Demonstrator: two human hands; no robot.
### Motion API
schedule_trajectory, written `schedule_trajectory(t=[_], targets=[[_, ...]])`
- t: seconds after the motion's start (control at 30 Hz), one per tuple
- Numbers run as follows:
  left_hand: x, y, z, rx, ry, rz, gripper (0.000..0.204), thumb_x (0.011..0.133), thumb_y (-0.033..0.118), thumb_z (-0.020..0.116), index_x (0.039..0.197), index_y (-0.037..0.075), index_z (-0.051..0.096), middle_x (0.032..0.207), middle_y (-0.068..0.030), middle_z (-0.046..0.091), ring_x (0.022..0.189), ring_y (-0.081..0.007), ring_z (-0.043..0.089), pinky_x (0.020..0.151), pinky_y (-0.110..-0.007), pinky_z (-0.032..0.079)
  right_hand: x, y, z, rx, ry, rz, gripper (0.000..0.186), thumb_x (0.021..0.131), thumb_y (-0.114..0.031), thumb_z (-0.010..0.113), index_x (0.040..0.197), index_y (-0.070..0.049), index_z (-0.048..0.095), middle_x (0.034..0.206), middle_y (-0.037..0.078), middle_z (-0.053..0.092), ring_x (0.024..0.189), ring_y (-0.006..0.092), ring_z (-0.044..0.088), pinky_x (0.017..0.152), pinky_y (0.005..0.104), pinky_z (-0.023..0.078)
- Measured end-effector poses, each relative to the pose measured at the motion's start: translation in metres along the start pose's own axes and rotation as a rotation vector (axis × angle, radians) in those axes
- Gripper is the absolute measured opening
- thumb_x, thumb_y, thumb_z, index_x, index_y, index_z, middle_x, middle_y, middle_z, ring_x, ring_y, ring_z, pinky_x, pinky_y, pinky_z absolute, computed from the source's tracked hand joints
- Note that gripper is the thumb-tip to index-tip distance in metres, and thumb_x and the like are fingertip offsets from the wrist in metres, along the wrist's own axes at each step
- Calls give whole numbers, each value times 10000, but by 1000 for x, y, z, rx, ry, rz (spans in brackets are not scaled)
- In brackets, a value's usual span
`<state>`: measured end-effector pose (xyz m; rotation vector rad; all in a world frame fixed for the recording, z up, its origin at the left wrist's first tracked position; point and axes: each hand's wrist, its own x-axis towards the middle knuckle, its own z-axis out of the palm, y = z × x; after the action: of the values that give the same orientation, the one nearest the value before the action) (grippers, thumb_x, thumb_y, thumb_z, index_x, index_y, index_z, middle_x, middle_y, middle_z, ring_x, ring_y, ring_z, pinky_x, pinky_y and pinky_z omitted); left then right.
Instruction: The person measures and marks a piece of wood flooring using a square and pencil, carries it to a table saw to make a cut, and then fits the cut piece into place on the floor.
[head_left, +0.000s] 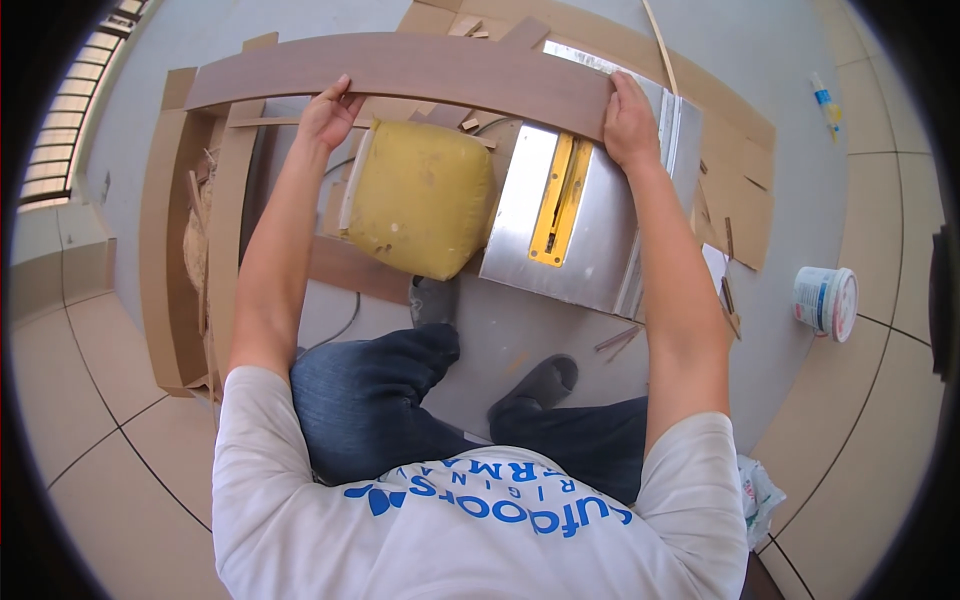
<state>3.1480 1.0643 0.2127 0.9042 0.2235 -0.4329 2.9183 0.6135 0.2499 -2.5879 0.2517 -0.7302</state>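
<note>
A long brown wooden board (450,72) stretches across in front of me, held in both hands. My left hand (332,112) grips its near edge left of the middle, thumb on top. At the board's right end, my right hand (631,122) is closed round the end, its fingers partly out of sight. Below that end is a table saw (610,240) with a silver metal top and a yellow insert plate (561,200) with a dark slot. A dusty yellow padded block (420,200) stands left of the saw, nearer me than the board.
On the left stands an open cardboard box (165,250) with scraps inside. Flattened cardboard (745,170) and wood offcuts lie around the saw. To the right are a white bucket (825,303) and a blue-and-yellow tube (826,105). A cable (345,325) runs near my left knee.
</note>
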Motion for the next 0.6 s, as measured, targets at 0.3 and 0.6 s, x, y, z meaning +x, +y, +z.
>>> schedule_trajectory(t=[0.3, 0.6], targets=[[-3, 0, 1, 6, 4, -5, 206, 1051, 56, 632, 1239, -24, 603, 1202, -129, 667, 1183, -305, 659, 1135, -483, 554, -6, 0, 0, -25, 0, 4, 380, 1073, -155, 451, 1376, -21, 636, 1452, 185, 624, 1355, 374, 570, 1177, 427, 447], [-1, 1, -10, -28, -4, -27, 195, 1050, 51, 631, 1235, -8, 614, 1199, -131, 700, 1192, -291, 677, 1147, -475, 541, -9, -5, -3, -27, -30, 40, 388, 1078, -158, 447, 1401, -43, 629, 1488, 168, 603, 1379, 363, 555, 1188, 420, 436]])
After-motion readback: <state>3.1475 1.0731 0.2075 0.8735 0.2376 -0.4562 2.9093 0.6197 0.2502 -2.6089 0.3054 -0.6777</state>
